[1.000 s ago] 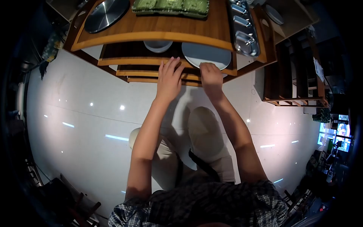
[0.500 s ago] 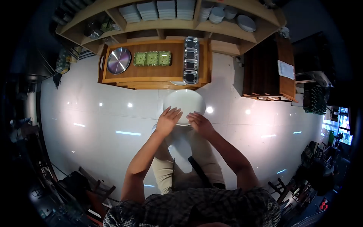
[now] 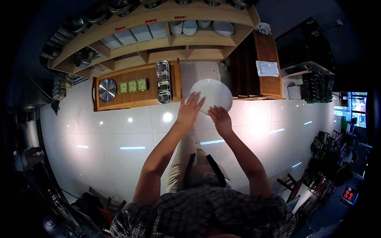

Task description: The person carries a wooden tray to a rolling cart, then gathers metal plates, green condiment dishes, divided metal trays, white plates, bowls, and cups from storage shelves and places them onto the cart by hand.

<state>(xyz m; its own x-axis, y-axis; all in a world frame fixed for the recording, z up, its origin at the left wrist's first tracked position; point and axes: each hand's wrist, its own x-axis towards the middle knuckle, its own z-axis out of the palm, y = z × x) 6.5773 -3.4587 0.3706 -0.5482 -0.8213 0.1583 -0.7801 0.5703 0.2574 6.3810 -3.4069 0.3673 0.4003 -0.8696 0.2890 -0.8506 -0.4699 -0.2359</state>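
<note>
A round white plate (image 3: 216, 93) is held out in front of me above the floor. My left hand (image 3: 189, 109) grips its near left edge, the fingers lying over the top face. At the near right rim, my right hand (image 3: 220, 119) holds the plate with its fingers bent over the edge. The undersides of both grips are hidden. To the left of the plate stands a wooden cart top (image 3: 152, 99) bearing a metal tray with several square wells (image 3: 163, 81), a green three-part dish (image 3: 133, 86) and a round steel lid or plate (image 3: 107, 90).
A shelf unit (image 3: 151, 51) runs along the back, with stacked square plates (image 3: 141, 33), bowls (image 3: 189, 27) and a pile of round plates (image 3: 223, 27). A dark wooden cabinet (image 3: 274, 85) with a folded white cloth (image 3: 267, 68) stands at right. Chairs line the sides.
I have turned and stepped to the right, so the cart and shelf now lie further left. The white plate stays in both hands and has moved right, toward the cabinet.
</note>
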